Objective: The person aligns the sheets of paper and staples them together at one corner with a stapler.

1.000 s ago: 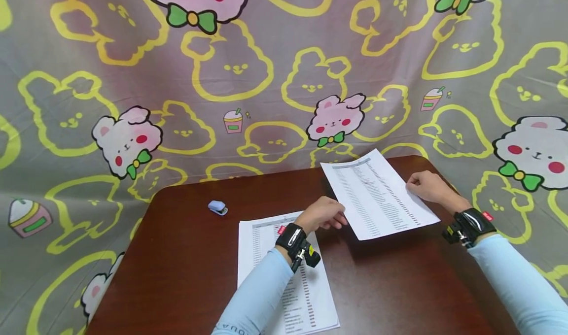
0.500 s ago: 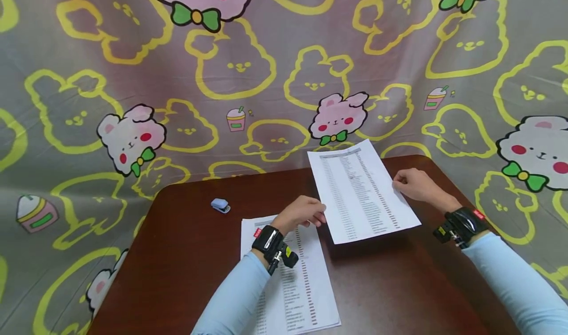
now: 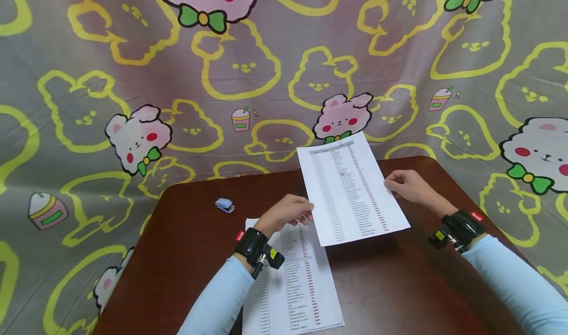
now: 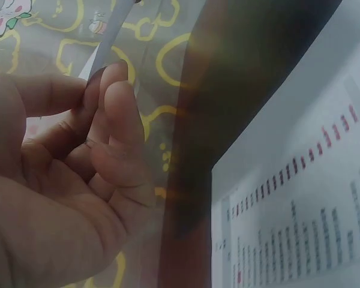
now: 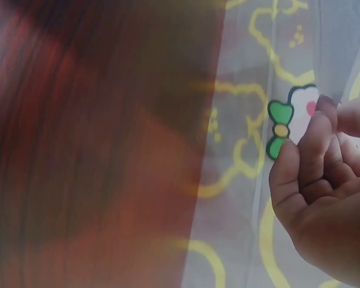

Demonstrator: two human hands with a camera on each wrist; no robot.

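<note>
A printed sheet of paper (image 3: 350,192) is held up above the table, tilted toward me, with columns of small text. My left hand (image 3: 287,213) pinches its left edge between thumb and forefinger. On the opposite edge my right hand (image 3: 410,187) pinches the sheet in the same manner. In the left wrist view the held sheet (image 4: 113,33) appears as a thin strip at the fingertips. Beneath my left forearm lies a stack of printed papers (image 3: 295,285), partly hidden by the arm and hand.
A small light-blue stapler (image 3: 225,205) lies on the brown table (image 3: 191,246), left of the papers. Behind the table hangs a grey curtain (image 3: 266,44) with cartoon bears and rabbits.
Both hands have carried the sheet to the left and slightly up, closer to the stack. The stack and the stapler lie where they were; the view has shifted a little.
</note>
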